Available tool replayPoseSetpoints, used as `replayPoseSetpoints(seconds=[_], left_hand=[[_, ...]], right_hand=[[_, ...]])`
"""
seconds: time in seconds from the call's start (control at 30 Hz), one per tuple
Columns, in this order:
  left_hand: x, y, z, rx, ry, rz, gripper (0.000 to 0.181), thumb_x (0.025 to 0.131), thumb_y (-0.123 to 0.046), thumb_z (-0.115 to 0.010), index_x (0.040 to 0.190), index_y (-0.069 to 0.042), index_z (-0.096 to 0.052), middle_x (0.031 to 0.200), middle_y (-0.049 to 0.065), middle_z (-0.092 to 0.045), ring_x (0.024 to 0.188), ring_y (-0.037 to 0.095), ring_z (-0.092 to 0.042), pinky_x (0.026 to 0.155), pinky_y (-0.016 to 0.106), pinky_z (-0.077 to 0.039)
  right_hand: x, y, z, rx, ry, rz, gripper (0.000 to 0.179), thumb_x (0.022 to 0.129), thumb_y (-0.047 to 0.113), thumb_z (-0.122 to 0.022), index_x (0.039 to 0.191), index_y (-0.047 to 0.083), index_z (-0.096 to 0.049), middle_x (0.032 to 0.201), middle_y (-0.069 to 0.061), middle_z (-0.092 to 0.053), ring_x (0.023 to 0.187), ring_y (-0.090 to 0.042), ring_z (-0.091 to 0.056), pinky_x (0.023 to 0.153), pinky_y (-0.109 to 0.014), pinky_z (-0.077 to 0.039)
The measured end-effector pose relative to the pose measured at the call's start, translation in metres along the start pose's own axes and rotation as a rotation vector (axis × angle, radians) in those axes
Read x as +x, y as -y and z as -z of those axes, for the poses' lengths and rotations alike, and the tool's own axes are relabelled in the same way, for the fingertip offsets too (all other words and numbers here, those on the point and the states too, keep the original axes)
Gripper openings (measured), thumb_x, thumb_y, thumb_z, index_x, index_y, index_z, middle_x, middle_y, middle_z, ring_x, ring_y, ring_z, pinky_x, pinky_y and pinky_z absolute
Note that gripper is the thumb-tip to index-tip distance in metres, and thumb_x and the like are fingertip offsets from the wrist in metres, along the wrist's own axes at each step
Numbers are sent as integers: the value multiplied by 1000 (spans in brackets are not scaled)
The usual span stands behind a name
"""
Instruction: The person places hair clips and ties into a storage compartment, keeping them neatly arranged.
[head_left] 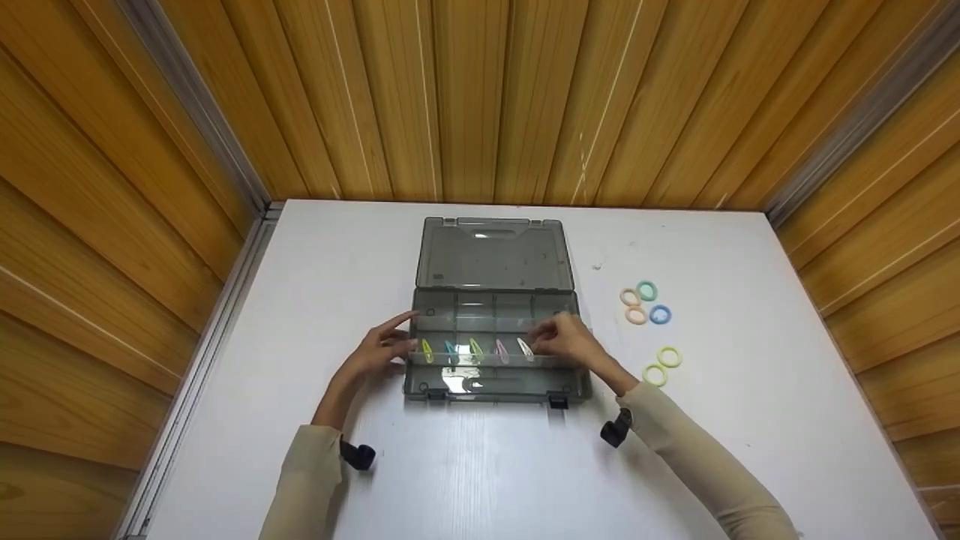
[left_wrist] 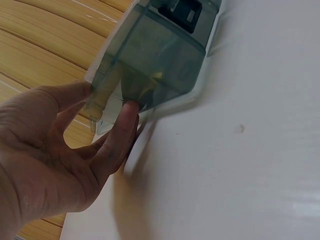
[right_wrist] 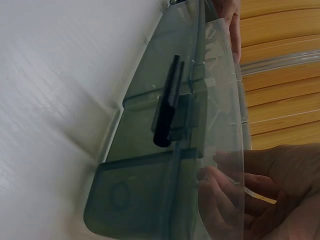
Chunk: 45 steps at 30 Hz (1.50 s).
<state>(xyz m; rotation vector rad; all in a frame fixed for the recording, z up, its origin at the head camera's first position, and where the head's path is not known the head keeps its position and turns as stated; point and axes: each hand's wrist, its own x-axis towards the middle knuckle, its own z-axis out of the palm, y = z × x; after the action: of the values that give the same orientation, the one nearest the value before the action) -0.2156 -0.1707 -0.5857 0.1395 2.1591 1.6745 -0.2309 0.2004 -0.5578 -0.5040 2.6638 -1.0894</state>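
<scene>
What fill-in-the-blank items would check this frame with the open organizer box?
1. The box lid stands ____.
2. A row of ____ colored clips lies between the left hand and right hand.
3. Loose rings lie on the table to the box's ____.
Missing: open; five; right

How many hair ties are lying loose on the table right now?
6. Four hair ties cluster right of the box: orange, green, peach, blue. Two yellow-green ones lie nearer. The arms could hide more.
</scene>
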Motion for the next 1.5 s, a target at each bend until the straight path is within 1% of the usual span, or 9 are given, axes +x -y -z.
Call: replayPoseSetpoints(seconds=[0.1, 0.3, 0.47, 0.63, 0.8, 0.97, 1.2, 1.37, 1.5], left_hand=[[1, 3, 0, -2, 0, -10, 62, 102, -11, -61, 158, -8, -36, 149, 39, -40, 130, 51, -49, 101, 64, -50], [3, 10, 1, 28, 5, -70, 61, 102, -15, -62, 158, -10, -38, 150, 35, -44, 132, 49, -49, 101, 62, -51], [2, 10, 3, 28, 15, -89, 61, 102, -16, -63, 158, -9, -38, 148, 36, -45, 128, 48, -52, 99, 61, -53], [4, 10, 4, 33, 24, -97, 62, 103, -14, -61, 158, -6, -35, 145, 38, -47, 121, 47, -57, 96, 60, -54], [6, 9, 4, -9, 17, -31, 63, 103, -13, -60, 160, -9, -33, 144, 38, -44, 115, 43, -60, 95, 62, -55], [7, 11, 2, -19, 6, 18, 63, 103, -17, -61, 160, -14, -34, 147, 36, -43, 111, 36, -63, 93, 57, -57], [3, 12, 3, 19, 9, -52, 62, 102, -15, -62, 158, -10, -37, 145, 36, -48, 117, 40, -61, 93, 54, -57], [4, 11, 3, 4, 15, -47, 62, 102, -17, -63, 158, -11, -37, 143, 36, -48, 109, 35, -64, 92, 53, -58], [4, 11, 3, 1, 18, -52, 62, 102, -17, -62, 159, -11, -36, 143, 37, -48, 108, 36, -64, 90, 52, -59]], right_hand=[[-4, 1, 9, 5, -16, -4, 19, 88, 1, -74, 105, -6, -77, 93, -19, -78, 81, -29, -75, 69, -35, -61], [-17, 0, 36, 29, -61, -42, 22, 89, 3, -75, 108, -7, -76, 93, -21, -77, 77, -28, -74, 59, -21, -55], [-28, -11, 60, 78, -85, -81, 25, 90, 2, -73, 113, -10, -73, 94, -25, -75, 78, -37, -74, 59, -22, -58], [-39, -29, 82, 92, -118, -124, 26, 92, 3, -72, 115, -11, -71, 94, -28, -75, 78, -33, -75, 60, -22, -58], [-51, -48, 100, 114, -155, -191, 30, 94, 6, -71, 118, -12, -69, 100, -29, -75, 80, -24, -76, 62, -20, -59], [-62, -67, 114, 146, -196, -266, 34, 97, 12, -70, 123, -11, -67, 108, -29, -74, 83, -19, -76, 66, -24, -61], [-74, -89, 128, 140, -225, -322, 38, 98, 15, -69, 126, -10, -65, 115, -29, -72, 81, -13, -75, 68, -24, -61], [-86, -115, 134, 133, -219, -388, 41, 95, 13, -71, 126, -12, -64, 103, -22, -76, 75, -8, -73, 65, -23, -59], [-96, -135, 134, 133, -166, -439, 43, 94, 13, -71, 127, -14, -62, 98, -17, -78, 74, -8, -72, 63, -23, -58]])
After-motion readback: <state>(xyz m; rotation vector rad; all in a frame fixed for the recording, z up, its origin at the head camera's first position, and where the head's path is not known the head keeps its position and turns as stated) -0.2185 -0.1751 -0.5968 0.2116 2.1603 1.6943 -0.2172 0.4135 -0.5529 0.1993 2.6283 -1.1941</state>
